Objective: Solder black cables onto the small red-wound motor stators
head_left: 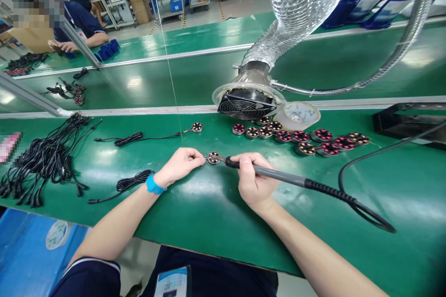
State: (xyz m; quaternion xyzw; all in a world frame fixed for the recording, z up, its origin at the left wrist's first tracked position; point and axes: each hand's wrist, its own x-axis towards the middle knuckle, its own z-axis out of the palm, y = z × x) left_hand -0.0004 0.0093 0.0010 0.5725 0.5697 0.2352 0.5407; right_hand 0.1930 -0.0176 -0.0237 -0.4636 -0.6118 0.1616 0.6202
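Observation:
My right hand (256, 181) is closed round the grey handle of a soldering iron (278, 174). Its tip meets a small round motor stator (213, 158) lying on the green bench. From the left, my left hand (183, 164), with a blue band at the wrist, pinches thin wire ends at the stator's edge. A coiled black cable (134, 181) lies by that wrist and seems to run under the hand. Farther back, a second black cable (128, 139) reaches to another stator (197, 127).
A pile of black cables (49, 158) lies at left. Several stators (299, 137) are grouped at right beside a translucent tub (301, 116). A fume extractor hood (249, 97) hangs over the bench. The iron's cord (369, 220) loops at right. A co-worker (76, 23) sits across the conveyor.

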